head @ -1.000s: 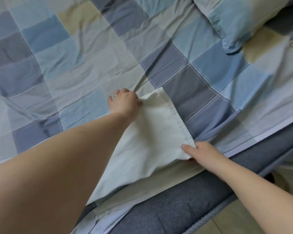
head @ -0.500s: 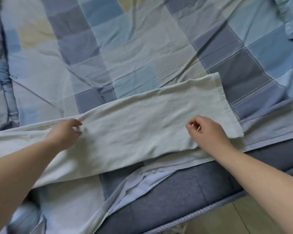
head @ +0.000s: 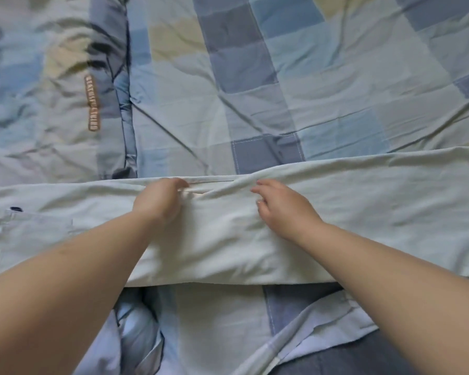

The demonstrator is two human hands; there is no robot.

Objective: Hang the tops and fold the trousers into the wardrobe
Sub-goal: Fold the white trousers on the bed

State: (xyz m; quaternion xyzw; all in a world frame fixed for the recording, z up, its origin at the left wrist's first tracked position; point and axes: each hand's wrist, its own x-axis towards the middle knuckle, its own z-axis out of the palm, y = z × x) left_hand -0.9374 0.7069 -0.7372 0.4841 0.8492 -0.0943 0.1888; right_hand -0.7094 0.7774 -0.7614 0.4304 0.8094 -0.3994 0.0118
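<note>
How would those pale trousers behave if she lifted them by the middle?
The pale trousers would probably droop on both sides: the thin cloth wrinkles near her left hand and right hand. They look light and unlikely to slide on the rumpled quilt.

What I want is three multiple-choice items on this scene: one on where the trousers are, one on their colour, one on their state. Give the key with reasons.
1. Where do the trousers lie?
A. On the patchwork bedspread
B. On the floor
C. On a chair

2. What colour are the trousers?
A. Dark blue
B. Pale green
C. Red

3. What state are the trousers in?
A. Rolled into a ball
B. Hung on a hanger
C. Spread out lengthwise

Key:
1 A: the trousers rest on the checked bedspread.
2 B: the cloth is a light mint green against the blue squares.
3 C: they stretch across the whole view, with the left hand and the right hand on their middle.
</note>
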